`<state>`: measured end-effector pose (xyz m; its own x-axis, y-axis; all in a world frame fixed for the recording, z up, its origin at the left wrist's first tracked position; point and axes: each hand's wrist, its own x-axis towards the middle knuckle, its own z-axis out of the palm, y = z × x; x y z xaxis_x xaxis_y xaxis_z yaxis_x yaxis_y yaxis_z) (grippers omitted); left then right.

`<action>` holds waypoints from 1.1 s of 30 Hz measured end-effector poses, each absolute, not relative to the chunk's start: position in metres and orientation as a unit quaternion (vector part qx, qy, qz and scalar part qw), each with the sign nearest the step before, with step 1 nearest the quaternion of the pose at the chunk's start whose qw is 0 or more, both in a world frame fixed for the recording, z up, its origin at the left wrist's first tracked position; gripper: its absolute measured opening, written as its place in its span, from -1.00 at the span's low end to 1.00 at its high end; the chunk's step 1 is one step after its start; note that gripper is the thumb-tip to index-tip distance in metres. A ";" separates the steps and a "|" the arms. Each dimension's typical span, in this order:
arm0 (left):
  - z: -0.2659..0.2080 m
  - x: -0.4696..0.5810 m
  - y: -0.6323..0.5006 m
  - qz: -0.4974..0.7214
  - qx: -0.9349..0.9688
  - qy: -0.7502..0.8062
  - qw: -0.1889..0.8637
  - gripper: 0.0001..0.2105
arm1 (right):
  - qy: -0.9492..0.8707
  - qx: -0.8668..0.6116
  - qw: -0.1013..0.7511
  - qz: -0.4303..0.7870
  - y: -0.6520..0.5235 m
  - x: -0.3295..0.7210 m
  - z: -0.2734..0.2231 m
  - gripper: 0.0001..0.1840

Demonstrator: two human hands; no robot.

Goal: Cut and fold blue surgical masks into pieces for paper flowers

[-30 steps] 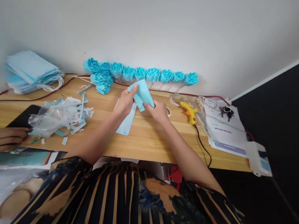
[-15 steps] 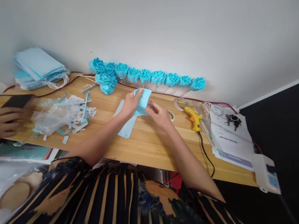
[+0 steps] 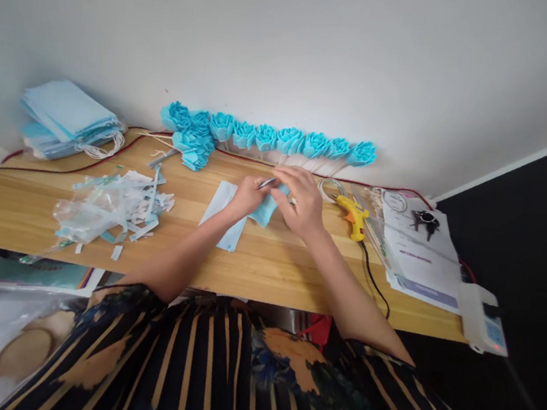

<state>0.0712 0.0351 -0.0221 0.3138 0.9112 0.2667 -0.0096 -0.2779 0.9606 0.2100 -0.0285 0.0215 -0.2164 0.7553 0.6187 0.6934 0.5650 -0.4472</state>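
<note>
A folded light blue fabric piece (image 3: 265, 211) is between my two hands over the middle of the table. The closed fingers of my left hand (image 3: 245, 199) are at its left side, and a small dark, shiny thing (image 3: 267, 183) pokes out at their tips; its kind is unclear. From the right, my right hand (image 3: 307, 203) bends over the fabric's upper edge, thumb below and fingers above, gripping it. Flat on the table, partly beneath my left forearm, lies a pale blue mask sheet (image 3: 220, 203).
Blue fabric flowers (image 3: 289, 141) on pale sticks line the wall. Stacked masks (image 3: 71, 114) lie at far left, with scraps and a plastic bag (image 3: 96, 212) nearer. On the right are a yellow glue gun (image 3: 353, 217), papers (image 3: 421, 255), keys (image 3: 425, 221) and a white power strip (image 3: 481, 318).
My right hand has risen and closed over the fabric, which sits lower and more tilted. Another person's hand and a dark phone-like object at the left have gone from view.
</note>
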 end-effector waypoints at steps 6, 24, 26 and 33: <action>-0.020 0.070 0.034 0.469 0.642 0.371 0.479 -0.66 | -0.836 -0.367 0.382 0.140 -0.068 0.205 0.016 -0.63; -0.023 0.074 0.033 0.414 0.702 0.372 0.444 -0.61 | -0.705 -0.517 0.444 0.194 -0.007 0.214 0.023 -0.88; -0.022 0.073 0.033 0.410 0.709 0.363 0.445 -0.60 | -0.697 -0.523 0.449 0.200 -0.007 0.215 0.025 -0.87; -0.019 0.071 0.031 0.433 0.724 0.317 0.433 -0.68 | -0.718 -0.524 0.435 0.143 -0.010 0.220 0.031 -0.87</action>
<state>0.0711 0.0309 -0.0186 0.4241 0.8341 0.3527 0.0843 -0.4241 0.9017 0.2205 -0.0098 0.0309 -0.0714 0.8771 0.4749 0.6286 0.4093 -0.6613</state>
